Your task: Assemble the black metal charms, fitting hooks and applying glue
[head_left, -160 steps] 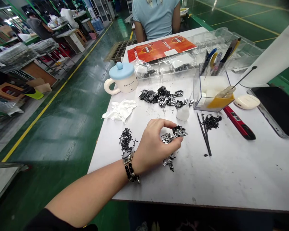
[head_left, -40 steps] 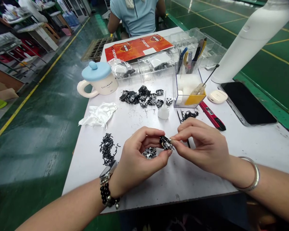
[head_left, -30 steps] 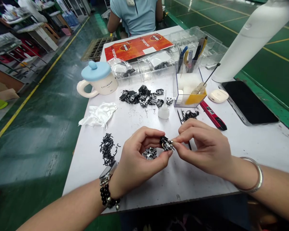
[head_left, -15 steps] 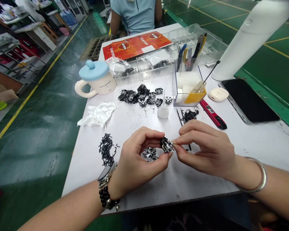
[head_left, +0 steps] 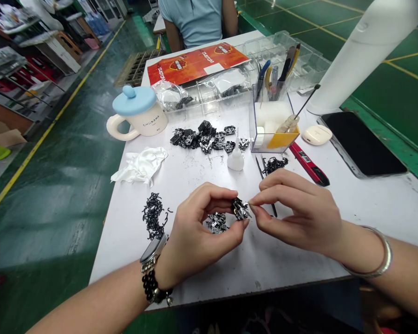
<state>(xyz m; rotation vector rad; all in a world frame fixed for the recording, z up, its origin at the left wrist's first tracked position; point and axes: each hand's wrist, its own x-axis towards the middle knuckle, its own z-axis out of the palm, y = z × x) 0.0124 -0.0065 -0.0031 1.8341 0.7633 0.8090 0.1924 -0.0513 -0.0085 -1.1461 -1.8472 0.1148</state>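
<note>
Between the thumb and fingers of my left hand [head_left: 204,227] is a small black and silver part [head_left: 240,209], held above the white table. My right hand [head_left: 296,213] pinches at the right side of this part; whatever its fingertips hold is too small to make out. Behind my left hand lies a little pile of silver pieces [head_left: 218,222], partly covered by the fingers. Left of that hand is a heap of small black curved pieces [head_left: 153,215]. More black pieces [head_left: 276,164] lie beyond my right hand, beside black tweezers [head_left: 273,208].
Several black and silver parts [head_left: 205,137] lie mid-table near a small white bottle [head_left: 235,160]. Around them stand a lidded mug [head_left: 146,118], white cloth [head_left: 141,166], clear tool box [head_left: 273,139], red cutter [head_left: 310,164], phone [head_left: 362,144] and white cylinder [head_left: 358,55]. A person [head_left: 198,23] sits opposite.
My right hand's fingertips have shifted very slightly at the part's right side. My left hand keeps its hold. The person opposite has moved their arms a little.
</note>
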